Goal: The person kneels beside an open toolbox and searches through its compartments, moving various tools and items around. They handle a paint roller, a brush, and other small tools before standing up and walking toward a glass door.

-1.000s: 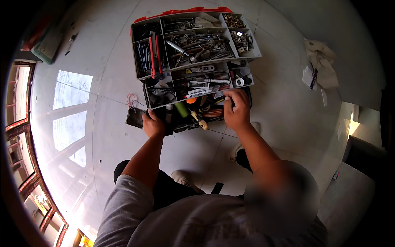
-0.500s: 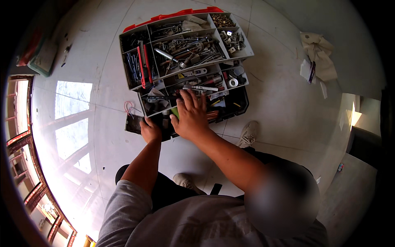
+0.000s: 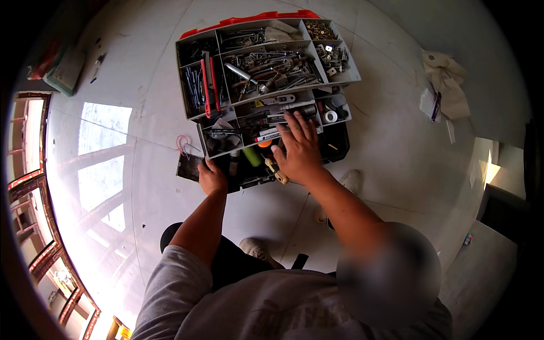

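A grey toolbox [image 3: 275,106] stands on the floor before me, its stepped trays full of hardware. My left hand [image 3: 213,178] is closed on the box's near left edge, beside a small black compartment [image 3: 188,166]. My right hand [image 3: 301,152] lies palm down over the lower tray, fingers apart, touching the markers there. A white marker with a red end [image 3: 270,136] lies beside its fingertips. Under its wrist side, a tan-handled tool [image 3: 276,171] shows in the black bottom section, near a green cylinder [image 3: 253,156] and an orange round thing [image 3: 264,144]. My right palm hides part of this section.
A red utility knife [image 3: 211,88] lies across the upper left tray; screws [image 3: 320,30] fill the far right compartment. A thin red cord [image 3: 183,144] lies on the floor left of the box. Crumpled beige cloth or paper [image 3: 446,82] is farther right. My shoe [image 3: 351,180] stands near the box.
My right hand has slid right across the lower tray, uncovering the green cylinder, the orange thing and the red-ended marker. The left hand stays at the edge. The whole view has shifted slightly.
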The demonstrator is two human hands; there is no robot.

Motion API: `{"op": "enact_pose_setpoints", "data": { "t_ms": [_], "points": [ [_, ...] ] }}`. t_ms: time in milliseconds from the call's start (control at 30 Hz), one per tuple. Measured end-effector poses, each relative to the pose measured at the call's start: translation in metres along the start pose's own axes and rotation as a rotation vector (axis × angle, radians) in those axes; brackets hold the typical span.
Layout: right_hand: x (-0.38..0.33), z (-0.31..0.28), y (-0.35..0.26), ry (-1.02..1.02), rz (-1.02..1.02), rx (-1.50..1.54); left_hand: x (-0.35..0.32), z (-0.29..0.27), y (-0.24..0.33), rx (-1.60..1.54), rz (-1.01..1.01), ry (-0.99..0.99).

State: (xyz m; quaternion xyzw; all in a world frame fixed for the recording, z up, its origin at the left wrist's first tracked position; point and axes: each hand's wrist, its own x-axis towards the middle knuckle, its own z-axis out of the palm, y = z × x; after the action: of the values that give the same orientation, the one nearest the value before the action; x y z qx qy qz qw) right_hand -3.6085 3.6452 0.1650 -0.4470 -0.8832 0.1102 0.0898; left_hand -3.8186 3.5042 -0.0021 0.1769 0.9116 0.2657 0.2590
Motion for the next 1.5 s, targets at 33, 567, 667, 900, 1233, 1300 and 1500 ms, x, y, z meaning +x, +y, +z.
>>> {"op": "enact_pose_setpoints", "data": {
  "t_ms": [33,567,667,900,1233,1300,1500],
  "points": [
    [-0.001,-0.004,0.006,0.012,0.001,0.004,0.001,-0.001,0.001,0.003,0.006,0.002],
    [0.054,-0.006,0.015,0.135,0.071,-0.114,0.0,0.0,-0.001,0.024,-0.006,-0.007],
    [0.061,0.002,0.028,0.111,0.123,0.031,-0.001,-0.001,0.003,0.024,-0.01,-0.013],
    [0.051,-0.004,0.036,0.228,0.097,0.129,-0.003,-0.004,0.005,-0.017,0.01,0.019],
    [0.043,-0.009,0.048,0.3,0.134,0.107,-0.004,-0.007,0.009,-0.032,0.004,0.002],
    [0.037,-0.01,0.039,0.28,0.064,0.098,-0.003,-0.005,0.006,-0.03,0.019,0.013],
    [0.012,0.001,0.025,0.279,-0.006,0.042,-0.003,-0.003,0.005,-0.05,0.038,0.019]
  ]
}}
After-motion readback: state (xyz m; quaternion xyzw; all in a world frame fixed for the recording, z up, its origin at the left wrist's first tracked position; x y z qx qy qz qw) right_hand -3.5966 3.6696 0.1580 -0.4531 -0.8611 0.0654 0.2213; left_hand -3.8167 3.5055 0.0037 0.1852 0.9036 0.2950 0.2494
